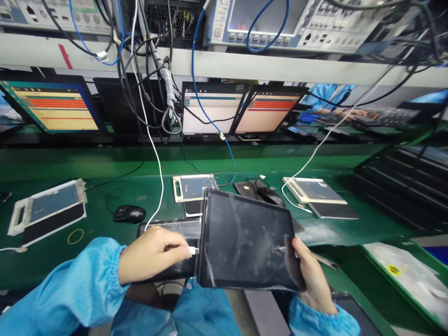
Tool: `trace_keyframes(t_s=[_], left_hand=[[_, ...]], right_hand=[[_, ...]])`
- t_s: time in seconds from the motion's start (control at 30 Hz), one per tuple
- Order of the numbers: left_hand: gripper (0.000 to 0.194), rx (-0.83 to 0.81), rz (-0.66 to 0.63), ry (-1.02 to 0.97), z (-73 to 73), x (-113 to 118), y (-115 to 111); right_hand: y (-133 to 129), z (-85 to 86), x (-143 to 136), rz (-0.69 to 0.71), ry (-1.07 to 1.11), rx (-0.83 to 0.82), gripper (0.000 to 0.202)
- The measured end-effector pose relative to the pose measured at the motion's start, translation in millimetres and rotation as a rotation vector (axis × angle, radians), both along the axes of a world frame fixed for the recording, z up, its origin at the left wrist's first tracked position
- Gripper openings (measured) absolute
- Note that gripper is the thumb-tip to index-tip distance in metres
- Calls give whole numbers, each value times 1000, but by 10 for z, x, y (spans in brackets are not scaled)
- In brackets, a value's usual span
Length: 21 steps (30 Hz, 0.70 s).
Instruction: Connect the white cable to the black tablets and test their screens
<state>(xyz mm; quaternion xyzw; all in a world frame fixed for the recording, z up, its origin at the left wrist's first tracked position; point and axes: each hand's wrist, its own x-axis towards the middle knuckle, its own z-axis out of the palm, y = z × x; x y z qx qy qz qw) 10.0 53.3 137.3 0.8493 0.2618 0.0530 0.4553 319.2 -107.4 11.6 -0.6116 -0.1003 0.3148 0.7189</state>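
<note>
The tablet (247, 240) is held off the green table (105, 219), tilted up toward the wearer, dark screen facing the camera; this brings its left edge level with the other hand. The right hand (313, 275) supports it at the lower right corner, thumb over the screen edge, fingers (297, 254) closed around the corner from behind. The left hand (154, 254) has its fingers pinched together on a white plug (193, 250), tip touching or just at the tablet's left edge; whether it is seated cannot be told. The white cable (159, 172) runs from that hand up toward the shelf equipment. A second dark tablet (168, 233) lies flat beneath the left hand. A mouse (129, 213) sits near on the left. Framed trays (192, 186) lie further back, lit monitors (213, 109) behind
</note>
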Motion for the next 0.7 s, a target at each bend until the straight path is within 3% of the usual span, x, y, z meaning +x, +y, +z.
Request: trace_keyframes(t_s=[0.43, 0.7], left_hand=[[34, 63, -29, 26, 4, -116, -5], [37, 246, -64, 130, -85, -163, -24]], right_hand=[[45, 108, -64, -37, 74, -27, 53], [4, 294, -87, -4, -45, -69, 56]])
